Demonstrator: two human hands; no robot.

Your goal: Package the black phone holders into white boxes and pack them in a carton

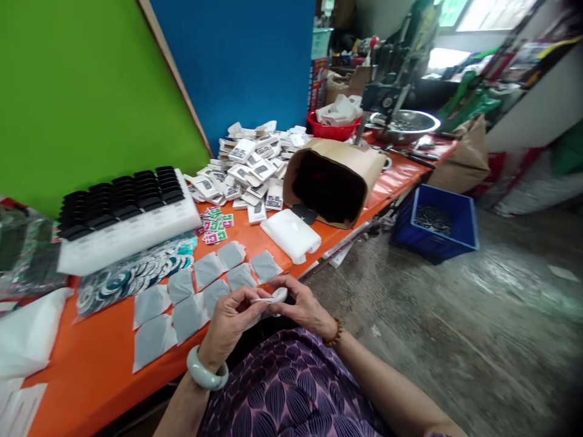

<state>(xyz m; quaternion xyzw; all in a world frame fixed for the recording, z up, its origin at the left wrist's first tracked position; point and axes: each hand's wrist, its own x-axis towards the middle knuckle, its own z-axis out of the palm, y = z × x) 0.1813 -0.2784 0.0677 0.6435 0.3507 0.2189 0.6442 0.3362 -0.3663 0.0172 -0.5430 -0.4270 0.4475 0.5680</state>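
Your left hand (pixel 225 321) and right hand (pixel 307 306) meet in front of your torso (pixel 286 388), fingertips close together, both in thumb-and-finger pinch. Right index finger (pixel 283 281) arches above the thumb. Left forearm (pixel 180 403) angles up rightward; right forearm (pixel 387 379) angles up leftward, more of it showing. Both bare.

green panel (pixel 91 79) left | blue panel (pixel 246 67) beside it | bright window (pixel 494 15) upper right | grey floor (pixel 410 321), sheen-streaked | orange-topped table (pixel 100 361)

White piece (pixel 279 295) partly hidden by fingers (pixel 286 281), carton (pixel 376 161) too dark inside, white pouch (pixel 31 331) cut off at left, machine (pixel 392 82) blurred, small boxes' (pixel 242 150) print unreadable
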